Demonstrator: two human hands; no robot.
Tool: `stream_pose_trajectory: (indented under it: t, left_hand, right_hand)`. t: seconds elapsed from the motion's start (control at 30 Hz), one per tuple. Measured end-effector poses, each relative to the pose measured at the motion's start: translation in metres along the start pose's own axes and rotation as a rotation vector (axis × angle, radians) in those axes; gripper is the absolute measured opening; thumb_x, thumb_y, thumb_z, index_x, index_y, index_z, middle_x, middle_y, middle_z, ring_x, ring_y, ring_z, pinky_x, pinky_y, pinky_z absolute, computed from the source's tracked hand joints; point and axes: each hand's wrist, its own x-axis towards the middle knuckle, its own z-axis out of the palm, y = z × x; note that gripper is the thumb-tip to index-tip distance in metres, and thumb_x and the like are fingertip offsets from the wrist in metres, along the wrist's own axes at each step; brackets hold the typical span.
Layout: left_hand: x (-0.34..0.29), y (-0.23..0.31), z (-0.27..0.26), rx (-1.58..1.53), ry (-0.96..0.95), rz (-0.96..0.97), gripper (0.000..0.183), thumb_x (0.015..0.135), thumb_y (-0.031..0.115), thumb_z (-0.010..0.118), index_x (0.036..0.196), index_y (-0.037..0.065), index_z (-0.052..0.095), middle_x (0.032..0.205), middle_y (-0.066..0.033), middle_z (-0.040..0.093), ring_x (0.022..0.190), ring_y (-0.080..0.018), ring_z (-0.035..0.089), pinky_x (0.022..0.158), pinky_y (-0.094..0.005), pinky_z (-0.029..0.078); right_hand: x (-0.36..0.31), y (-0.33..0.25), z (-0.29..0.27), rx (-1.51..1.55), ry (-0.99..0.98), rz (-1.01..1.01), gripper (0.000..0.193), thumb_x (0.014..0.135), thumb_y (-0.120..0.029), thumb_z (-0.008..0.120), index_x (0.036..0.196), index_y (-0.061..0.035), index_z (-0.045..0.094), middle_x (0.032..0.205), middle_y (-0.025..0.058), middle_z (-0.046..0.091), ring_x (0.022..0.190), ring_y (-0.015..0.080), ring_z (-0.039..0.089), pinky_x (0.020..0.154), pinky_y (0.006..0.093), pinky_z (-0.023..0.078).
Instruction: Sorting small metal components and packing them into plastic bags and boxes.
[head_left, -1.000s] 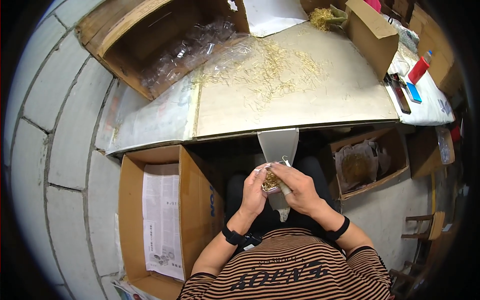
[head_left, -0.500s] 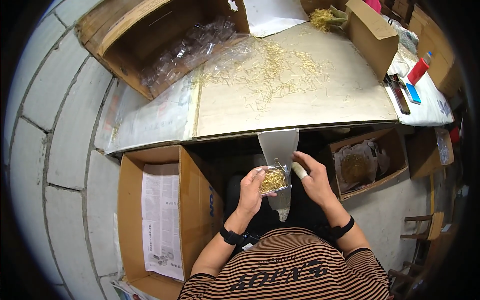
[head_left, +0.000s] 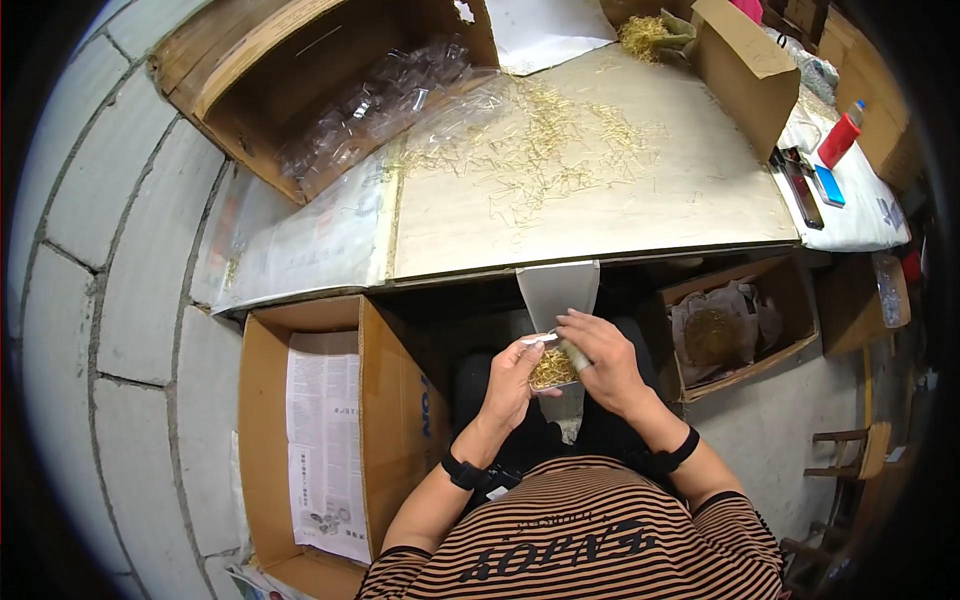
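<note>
In front of my body, my left hand (head_left: 514,378) is closed around one side of a small clear plastic box (head_left: 562,386). A tangle of thin gold-coloured wire pieces (head_left: 550,368) fills the box. On its right side my right hand (head_left: 610,362) grips the box, its fingers bent over the far edge, where a whitish strip or glare shows beside my left thumb. A pale wrapping covers one finger of my right hand. The fingertips and the box's far edge are partly hidden.
Loose gold wire pieces (head_left: 550,150) lie scattered over the worktable (head_left: 690,215). At its back left, a cardboard box (head_left: 235,95) holds clear plastic boxes (head_left: 390,90). A newspaper-lined carton (head_left: 262,440) stands at left, a paper-lined one (head_left: 740,370) at right. A red bottle (head_left: 838,143) stands far right.
My right hand has moved left onto the plastic box, having been apart from it. The box, in my left hand, has shifted slightly to the right and nearer to my body.
</note>
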Motion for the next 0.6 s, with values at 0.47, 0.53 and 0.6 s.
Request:
stream_pose_trajectory:
  t: [0.47,0.53,0.6]
  left_hand:
    - [0.007,-0.002,-0.004,-0.269,-0.187,-0.094,0.041,0.098,0.035,0.034,0.114,0.0,0.05,0.095,-0.008,0.062,0.079,-0.0155,0.064,0.058,-0.0302,0.058]
    - [0.006,0.003,-0.002,-0.224,-0.17,-0.082,0.038,0.098,0.032,0.034,0.113,0.001,0.05,0.095,-0.0083,0.061,0.079,-0.0159,0.064,0.057,-0.0302,0.058]
    - [0.005,0.006,0.0,-0.18,-0.153,-0.072,0.035,0.098,0.029,0.034,0.112,0.001,0.05,0.095,-0.0085,0.061,0.078,-0.0163,0.064,0.057,-0.0302,0.058]
  right_hand:
    - [0.007,-0.018,-0.008,-0.214,-0.218,-0.275,0.034,0.074,-0.003,0.064,0.108,-0.0029,0.059,0.115,0.0135,0.058,0.115,0.0291,0.051,0.097,0.044,0.04]
    - [0.007,-0.014,-0.006,-0.201,-0.172,-0.309,0.033,0.073,-0.003,0.064,0.105,-0.0026,0.06,0.112,0.0134,0.059,0.113,0.0294,0.053,0.095,0.0437,0.041]
    - [0.006,-0.005,-0.005,-0.168,-0.083,-0.324,0.034,0.07,-0.006,0.067,0.103,-0.0037,0.061,0.108,0.0123,0.061,0.107,0.0288,0.056,0.091,0.0414,0.045]
